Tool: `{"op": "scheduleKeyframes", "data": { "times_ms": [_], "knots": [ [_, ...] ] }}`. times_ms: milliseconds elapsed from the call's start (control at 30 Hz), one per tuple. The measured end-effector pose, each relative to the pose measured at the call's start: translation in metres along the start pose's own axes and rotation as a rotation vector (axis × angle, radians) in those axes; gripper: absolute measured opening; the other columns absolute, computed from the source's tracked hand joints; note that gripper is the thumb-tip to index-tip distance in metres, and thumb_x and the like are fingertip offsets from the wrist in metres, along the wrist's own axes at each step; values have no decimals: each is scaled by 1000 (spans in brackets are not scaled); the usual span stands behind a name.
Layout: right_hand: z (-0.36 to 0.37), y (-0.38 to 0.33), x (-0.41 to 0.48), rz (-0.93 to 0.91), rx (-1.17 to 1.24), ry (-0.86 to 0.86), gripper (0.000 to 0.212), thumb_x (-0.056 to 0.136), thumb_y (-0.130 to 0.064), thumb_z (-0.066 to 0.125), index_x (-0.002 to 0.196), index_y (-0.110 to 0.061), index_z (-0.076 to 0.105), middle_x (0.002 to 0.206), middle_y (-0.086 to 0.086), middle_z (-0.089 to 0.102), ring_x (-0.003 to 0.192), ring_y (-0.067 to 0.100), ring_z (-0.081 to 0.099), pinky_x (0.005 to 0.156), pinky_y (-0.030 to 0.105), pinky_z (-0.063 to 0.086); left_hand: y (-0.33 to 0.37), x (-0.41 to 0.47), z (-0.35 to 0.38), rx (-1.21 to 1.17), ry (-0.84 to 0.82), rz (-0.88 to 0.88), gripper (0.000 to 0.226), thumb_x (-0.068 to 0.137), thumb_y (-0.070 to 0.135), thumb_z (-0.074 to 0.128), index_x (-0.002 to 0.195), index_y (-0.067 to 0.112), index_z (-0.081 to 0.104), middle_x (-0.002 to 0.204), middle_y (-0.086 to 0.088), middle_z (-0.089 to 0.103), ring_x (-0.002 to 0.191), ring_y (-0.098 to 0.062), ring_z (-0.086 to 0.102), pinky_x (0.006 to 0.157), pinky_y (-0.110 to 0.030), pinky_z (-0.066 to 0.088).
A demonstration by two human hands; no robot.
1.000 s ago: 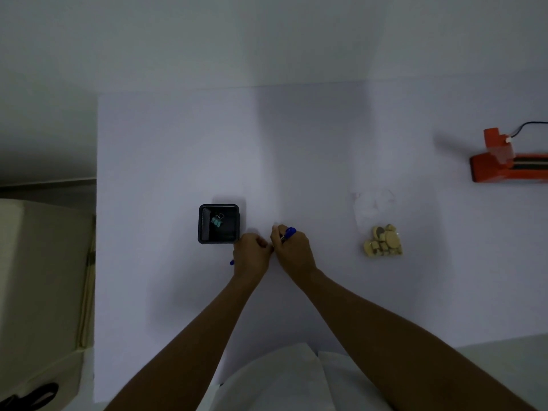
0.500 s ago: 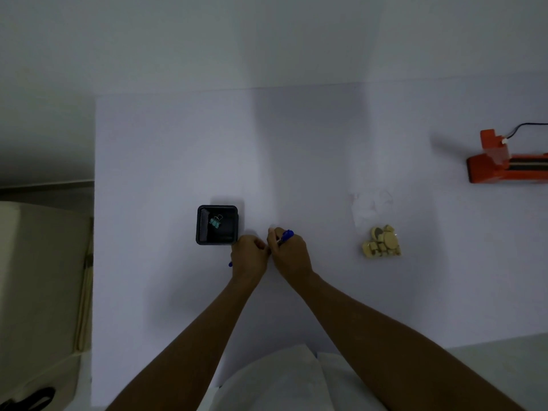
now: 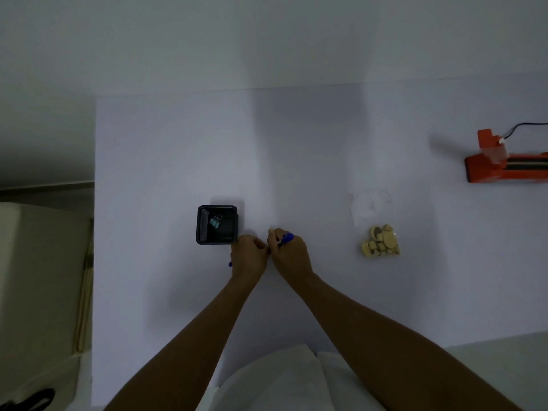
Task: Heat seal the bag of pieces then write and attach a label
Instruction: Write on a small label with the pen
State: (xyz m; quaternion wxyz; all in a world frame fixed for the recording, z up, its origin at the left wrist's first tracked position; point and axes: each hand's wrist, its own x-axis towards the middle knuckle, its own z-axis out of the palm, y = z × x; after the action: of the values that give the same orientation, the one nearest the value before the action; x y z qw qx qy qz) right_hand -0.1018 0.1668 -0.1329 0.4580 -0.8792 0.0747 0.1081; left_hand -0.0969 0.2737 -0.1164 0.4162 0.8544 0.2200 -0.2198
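Right hand: right hand (image 3: 292, 255) curled around a blue pen (image 3: 285, 239), the pen's blue end poking out past the knuckles toward the far side of the table.
Left hand: left hand (image 3: 248, 256) closed in a loose fist, thumb side touching the right hand; a small blue tip (image 3: 230, 264) shows at its left edge, and what it belongs to cannot be told.
Label: hidden between or under the 2 hands; cannot be made out.
Bag of pieces: clear bag (image 3: 375, 229) lies flat on the white table (image 3: 166, 161), well to the right of the hands, its pale round and blocky pieces (image 3: 380, 242) bunched at the near end.
Heat sealer: orange heat sealer (image 3: 504, 166) at the far right edge, partly cut off by the frame, a black cable (image 3: 527, 126) running from it.
Pen holder: black square holder (image 3: 217, 224) just beside the left hand, 1 teal binder clip (image 3: 215, 222) inside.
Lighting: dim.
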Motion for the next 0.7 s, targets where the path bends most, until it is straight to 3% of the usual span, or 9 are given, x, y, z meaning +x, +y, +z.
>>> {"op": "scheduleKeyframes", "data": {
  "times_ms": [133, 267, 467, 700],
  "knots": [
    [-4, 1, -2, 11, 3, 4, 44, 102, -20, 48, 60, -21, 36, 52, -7, 37, 48, 12, 37, 50, 24, 32, -2, 1, 2, 0, 3, 10, 23, 82, 18, 73, 66, 3, 71, 64, -9, 68, 58, -18, 64, 60, -30, 55],
    [-5, 4, -2, -29, -23, 24, 41, 102, -18, 47, 62, -17, 40, 55, -4, 40, 49, 15, 41, 51, 28, 36, -3, 3, 3, 14, -2, -1, 19, 81, 19, 75, 71, 4, 72, 70, -9, 70, 62, -17, 65, 65, -33, 57],
    [-5, 8, -1, -28, -44, 55, 41, 102, -18, 48, 62, -19, 42, 54, -9, 38, 48, 11, 40, 54, 22, 33, -2, 3, 3, 12, 0, -6, 16, 81, 18, 75, 77, 3, 73, 76, -10, 72, 67, -19, 67, 68, -32, 57],
    [-5, 3, -4, -38, -46, 42, 40, 102, -16, 48, 63, -18, 41, 55, -5, 40, 49, 13, 40, 53, 23, 33, -2, 4, 2, 15, -11, 3, 19, 82, 18, 74, 71, 3, 72, 70, -10, 70, 62, -19, 65, 65, -32, 57]
  ]
}}
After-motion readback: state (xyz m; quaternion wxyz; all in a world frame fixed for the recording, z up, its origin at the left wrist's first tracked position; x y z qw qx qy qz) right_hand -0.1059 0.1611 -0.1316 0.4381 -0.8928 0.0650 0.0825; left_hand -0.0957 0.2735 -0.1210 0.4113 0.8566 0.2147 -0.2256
